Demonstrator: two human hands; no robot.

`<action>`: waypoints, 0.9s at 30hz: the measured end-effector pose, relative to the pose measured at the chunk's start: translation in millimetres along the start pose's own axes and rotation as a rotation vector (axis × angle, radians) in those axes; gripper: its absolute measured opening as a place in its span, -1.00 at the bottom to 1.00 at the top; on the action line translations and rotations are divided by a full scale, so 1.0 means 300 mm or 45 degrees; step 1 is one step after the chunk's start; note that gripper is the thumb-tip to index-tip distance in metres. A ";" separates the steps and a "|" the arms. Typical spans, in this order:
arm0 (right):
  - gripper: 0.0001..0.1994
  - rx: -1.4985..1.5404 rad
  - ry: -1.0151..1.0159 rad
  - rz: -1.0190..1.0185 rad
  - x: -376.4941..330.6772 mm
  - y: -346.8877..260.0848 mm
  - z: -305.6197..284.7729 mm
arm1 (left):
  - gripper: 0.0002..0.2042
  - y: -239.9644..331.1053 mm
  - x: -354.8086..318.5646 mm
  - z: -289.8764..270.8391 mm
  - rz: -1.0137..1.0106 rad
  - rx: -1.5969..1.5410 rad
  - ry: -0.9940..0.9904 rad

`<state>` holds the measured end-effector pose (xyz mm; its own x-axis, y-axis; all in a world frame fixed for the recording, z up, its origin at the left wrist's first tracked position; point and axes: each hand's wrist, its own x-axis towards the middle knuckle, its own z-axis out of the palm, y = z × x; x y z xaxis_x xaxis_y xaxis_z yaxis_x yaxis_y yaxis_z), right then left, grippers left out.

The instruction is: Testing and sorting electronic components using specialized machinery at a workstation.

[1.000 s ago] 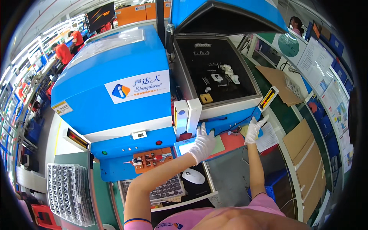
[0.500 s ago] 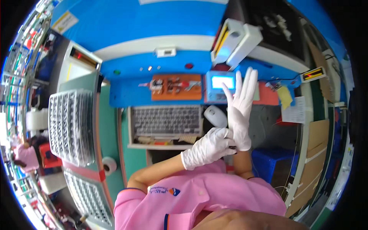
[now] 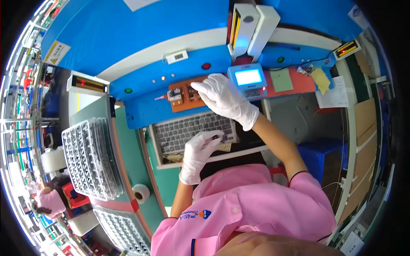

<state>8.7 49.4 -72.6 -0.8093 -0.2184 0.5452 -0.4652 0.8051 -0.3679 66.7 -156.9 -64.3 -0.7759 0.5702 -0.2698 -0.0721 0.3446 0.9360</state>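
My right hand (image 3: 223,99), in a white glove, reaches up and left onto an orange fixture plate (image 3: 180,94) on the front of a big blue machine (image 3: 141,38). Its fingers are spread flat with the tips on the plate. My left hand (image 3: 198,154), also gloved, hovers over the lower right edge of a grey keyboard (image 3: 183,131). Its fingers are curled and the thumb meets the fingertips; whether a small part sits between them is hidden. A small blue display unit (image 3: 249,79) glows just right of my right hand.
Stacked clear part trays (image 3: 87,158) lie to the left, more trays (image 3: 124,226) and a tape roll (image 3: 141,193) below them. A white double housing (image 3: 252,27) juts from the machine. Papers (image 3: 337,91) hang at right, above a blue bin (image 3: 318,153). A person in pink (image 3: 49,200) works at far left.
My right hand has dropped from in front of the display onto the orange plate. My left hand has let go of the right wrist and moved down to the keyboard. The view has shifted.
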 end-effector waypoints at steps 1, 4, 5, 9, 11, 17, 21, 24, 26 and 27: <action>-0.74 -0.024 0.165 -0.015 0.001 0.001 -0.027 | -0.76 -0.006 -0.002 -0.005 0.001 -0.104 0.096; -0.84 -0.149 0.129 0.154 0.032 0.013 -0.104 | -0.58 -0.030 0.026 -0.027 0.052 -0.505 0.367; -0.86 -0.264 -0.078 0.171 0.047 0.007 -0.113 | -0.51 -0.039 0.030 -0.047 0.080 -0.501 0.431; -0.86 -0.375 -0.364 -0.071 0.131 -0.080 -0.002 | -0.65 -0.071 0.084 -0.112 0.166 -0.572 0.609; -0.89 -0.489 -0.272 -0.236 0.163 -0.110 0.085 | -0.67 -0.088 0.093 -0.137 0.235 -0.560 0.590; -0.84 -0.421 -0.224 -0.398 0.161 -0.053 0.234 | -0.66 -0.113 0.088 -0.167 0.168 -0.442 0.718; -0.92 -0.188 -0.081 -0.428 0.171 -0.017 0.243 | -0.71 -0.077 0.147 -0.162 0.231 -0.461 0.823; -0.92 -0.004 -0.155 -0.354 0.181 -0.010 0.191 | -0.75 -0.044 0.234 -0.151 0.544 -0.214 1.115; -0.81 0.091 -0.027 -0.227 0.158 -0.010 0.124 | -0.75 -0.039 0.288 -0.138 0.623 0.049 1.257; -0.76 0.087 0.034 -0.218 0.147 -0.006 0.087 | -0.74 -0.042 0.316 -0.148 0.675 0.203 1.229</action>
<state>-35.6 24.1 -67.5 -0.7069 -0.3336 0.6237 -0.6193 0.7179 -0.3180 -33.9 -140.3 -91.5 -0.8514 -0.1219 0.5102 0.4409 0.3608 0.8219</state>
